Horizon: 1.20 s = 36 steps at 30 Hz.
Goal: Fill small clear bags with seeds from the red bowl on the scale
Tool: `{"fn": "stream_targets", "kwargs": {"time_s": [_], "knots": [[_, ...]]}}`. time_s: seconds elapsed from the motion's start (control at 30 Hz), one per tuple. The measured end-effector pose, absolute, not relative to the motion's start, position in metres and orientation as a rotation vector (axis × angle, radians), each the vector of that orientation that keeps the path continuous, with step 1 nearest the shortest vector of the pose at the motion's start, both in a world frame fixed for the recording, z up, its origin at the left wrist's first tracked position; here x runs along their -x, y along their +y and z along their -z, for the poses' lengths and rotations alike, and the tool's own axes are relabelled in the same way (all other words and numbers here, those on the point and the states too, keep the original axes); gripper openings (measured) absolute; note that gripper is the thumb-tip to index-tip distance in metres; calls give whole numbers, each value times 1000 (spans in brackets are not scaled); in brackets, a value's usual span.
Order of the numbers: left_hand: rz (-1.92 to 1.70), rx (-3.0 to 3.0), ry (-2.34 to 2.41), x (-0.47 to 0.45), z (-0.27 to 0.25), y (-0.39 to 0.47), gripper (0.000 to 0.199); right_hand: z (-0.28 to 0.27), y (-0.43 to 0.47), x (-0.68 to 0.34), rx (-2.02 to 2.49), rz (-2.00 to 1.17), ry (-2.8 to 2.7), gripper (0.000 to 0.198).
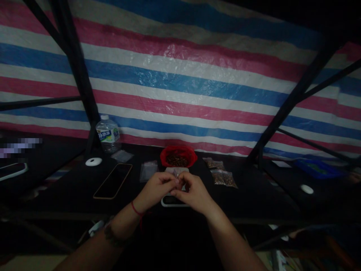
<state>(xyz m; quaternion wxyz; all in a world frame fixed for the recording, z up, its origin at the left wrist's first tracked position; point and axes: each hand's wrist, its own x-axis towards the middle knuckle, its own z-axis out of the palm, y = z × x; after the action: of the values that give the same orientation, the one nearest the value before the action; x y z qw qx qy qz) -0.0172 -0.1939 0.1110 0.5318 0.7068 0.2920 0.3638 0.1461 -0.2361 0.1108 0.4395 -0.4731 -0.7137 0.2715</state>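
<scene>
My left hand [158,187] and my right hand [195,191] meet at the middle of the black table, fingers pinched together. Between the fingertips shows the top of a small clear plastic bag [175,173]; most of it is hidden by my fingers. Below and behind my hands is what looks like a small white scale [175,205], largely covered by them. Just past it stands a red bowl [194,156] with small brown pieces in it. To the left lie flat clear plastic bags [148,171]. On the right are several filled bags [222,178] with brown contents.
A large clear bottle [108,135] stands at the back left, with more clear plastic [122,156] by it. A phone [113,181] and a white oval object [93,162] lie on the left. Dark metal posts [80,82] frame both sides. A blue tray [318,168] is far right.
</scene>
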Motion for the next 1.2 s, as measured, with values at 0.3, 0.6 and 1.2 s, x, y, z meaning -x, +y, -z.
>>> {"fn": "stream_targets", "kwargs": {"time_s": [0.3, 0.6, 1.2], "knots": [[-746, -1745, 686, 19, -105, -203, 35, -111, -240, -161, 1053, -1088, -1886, 29], [-880, -2055, 904, 8, -110, -185, 26, -103, -219, -169, 1337, -416, -1643, 28], [-974, -2256, 1061, -6, -127, -40, 36, -74, -106, -204, 866, -1261, -819, 26]]}}
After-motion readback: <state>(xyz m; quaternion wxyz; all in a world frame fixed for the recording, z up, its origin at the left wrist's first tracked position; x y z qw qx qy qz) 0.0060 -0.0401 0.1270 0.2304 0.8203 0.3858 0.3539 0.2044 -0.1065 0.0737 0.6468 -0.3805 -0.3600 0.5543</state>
